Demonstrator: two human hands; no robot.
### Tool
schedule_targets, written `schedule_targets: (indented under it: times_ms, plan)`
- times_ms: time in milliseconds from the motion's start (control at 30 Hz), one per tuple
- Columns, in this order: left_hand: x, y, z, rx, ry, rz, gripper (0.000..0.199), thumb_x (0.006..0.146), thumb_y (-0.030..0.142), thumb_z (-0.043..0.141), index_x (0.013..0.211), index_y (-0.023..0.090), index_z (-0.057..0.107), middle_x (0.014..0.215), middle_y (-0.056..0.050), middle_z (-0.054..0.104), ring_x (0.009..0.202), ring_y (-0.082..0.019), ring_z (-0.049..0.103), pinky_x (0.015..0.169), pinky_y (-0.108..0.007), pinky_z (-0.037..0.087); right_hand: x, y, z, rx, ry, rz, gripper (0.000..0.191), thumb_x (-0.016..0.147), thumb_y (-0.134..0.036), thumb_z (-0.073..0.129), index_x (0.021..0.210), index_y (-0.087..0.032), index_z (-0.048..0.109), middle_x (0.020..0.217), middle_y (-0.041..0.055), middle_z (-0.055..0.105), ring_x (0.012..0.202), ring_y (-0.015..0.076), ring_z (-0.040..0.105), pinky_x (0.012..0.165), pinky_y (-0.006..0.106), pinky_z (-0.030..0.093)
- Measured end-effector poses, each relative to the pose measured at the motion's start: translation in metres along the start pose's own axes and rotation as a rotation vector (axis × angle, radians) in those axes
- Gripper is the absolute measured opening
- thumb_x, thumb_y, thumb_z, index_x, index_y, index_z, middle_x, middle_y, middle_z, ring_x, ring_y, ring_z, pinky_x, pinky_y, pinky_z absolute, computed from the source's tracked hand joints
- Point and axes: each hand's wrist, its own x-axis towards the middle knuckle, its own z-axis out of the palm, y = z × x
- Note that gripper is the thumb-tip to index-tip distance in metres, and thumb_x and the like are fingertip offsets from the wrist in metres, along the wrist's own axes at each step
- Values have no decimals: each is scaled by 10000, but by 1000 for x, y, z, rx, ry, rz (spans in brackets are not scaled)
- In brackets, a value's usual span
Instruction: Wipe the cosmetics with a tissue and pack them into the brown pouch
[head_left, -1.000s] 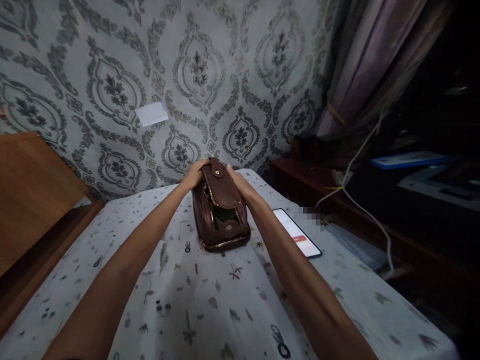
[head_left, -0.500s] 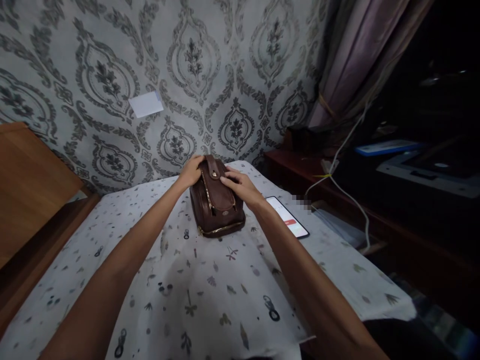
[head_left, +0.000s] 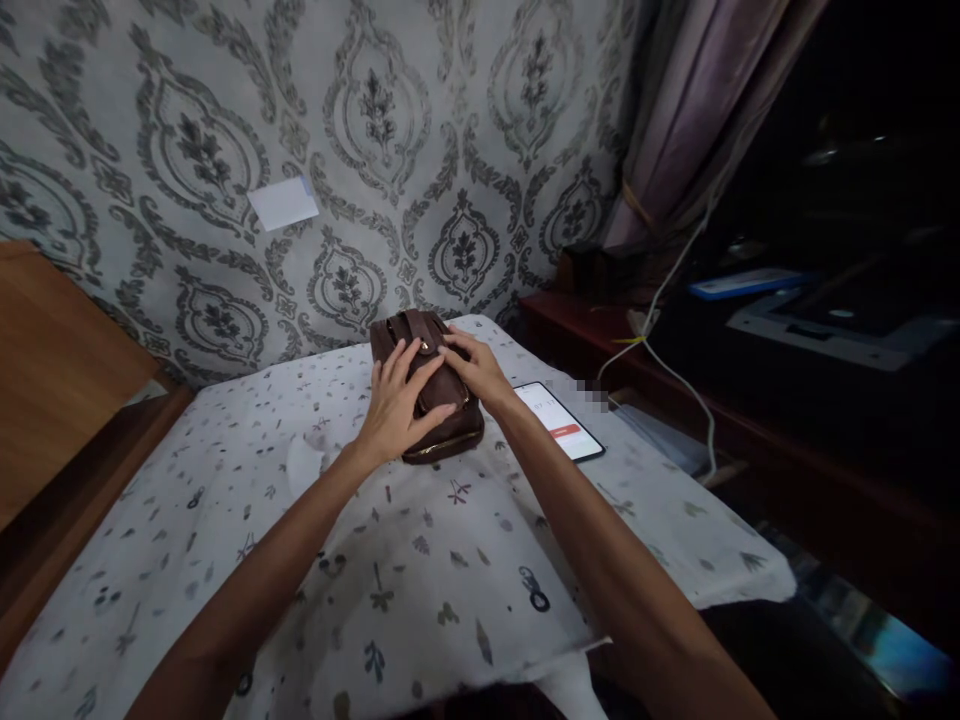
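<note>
Bag [head_left: 448, 389], brown, lies on patterned cloth [head_left: 412, 630] | left hand [head_left: 391, 410]: spread over the bag's left part, fingers apart, touching it | right hand [head_left: 481, 370]: thumb and fingers on the bag's right part, cannot tell if pinching | phone [head_left: 561, 424]: lit, right of the bag | paper [head_left: 283, 204]: on wall [head_left: 465, 60], beyond and left of the bag

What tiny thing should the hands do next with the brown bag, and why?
Maybe gently press the flap flat. The left hand is spread over the bag and the right hand sits near the shiny button, so both seem well placed to push down.
</note>
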Motion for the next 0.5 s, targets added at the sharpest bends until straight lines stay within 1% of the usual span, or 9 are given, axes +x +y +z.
schedule_targets:
  times_ms: [100,167,200,267,367,433,500]
  plan:
    - [-1,-3,5,7,9,-3,640,923,575,554,1484,282,457,1643,-135,284,1543,-346,179,1216,-587,174,-8,0,2,-8,47,-33,551,829,-589,644,1230,-214,692,1410,108,620,1373,277,513,1195,444,329]
    - [-1,-7,7,3,26,5,632,910,570,581,1462,278,486,1640,-136,292,1540,-345,188,1214,-585,184,-17,0,4,-33,75,-47,598,858,-601,607,1309,-209,644,1406,112,622,1345,276,537,1181,455,355]
    - [-1,-9,8,1,34,7,622,905,567,591,1450,279,502,1638,-135,298,1539,-345,194,1213,-587,187,-22,1,6,-58,93,-47,610,873,-611,585,1331,-210,629,1417,113,614,1355,277,526,1187,461,348]
    - [-1,-11,9,-3,42,11,605,898,565,605,1428,283,530,1634,-134,309,1536,-346,200,1209,-592,190,-32,2,8,-126,133,-43,605,906,-625,528,1351,-225,616,1458,104,582,1415,272,460,1221,475,292]
    - [-4,-14,10,-3,24,40,616,870,572,642,1413,297,550,1632,-130,320,1534,-358,200,1205,-614,174,-44,5,12,-195,154,-50,594,953,-624,430,1380,-246,597,1511,90,531,1475,256,377,1248,485,231]
    - [-5,-16,10,2,4,77,647,847,558,678,1424,295,543,1630,-134,325,1533,-367,198,1203,-625,162,-47,7,12,-205,145,-53,610,960,-630,400,1388,-241,594,1521,95,518,1476,259,375,1247,490,235]
    - [-6,-18,9,8,-13,105,631,862,505,679,1438,295,531,1627,-133,335,1534,-363,196,1204,-622,158,-47,9,12,-198,140,-56,612,959,-635,394,1383,-246,602,1525,93,515,1466,260,391,1243,490,244]
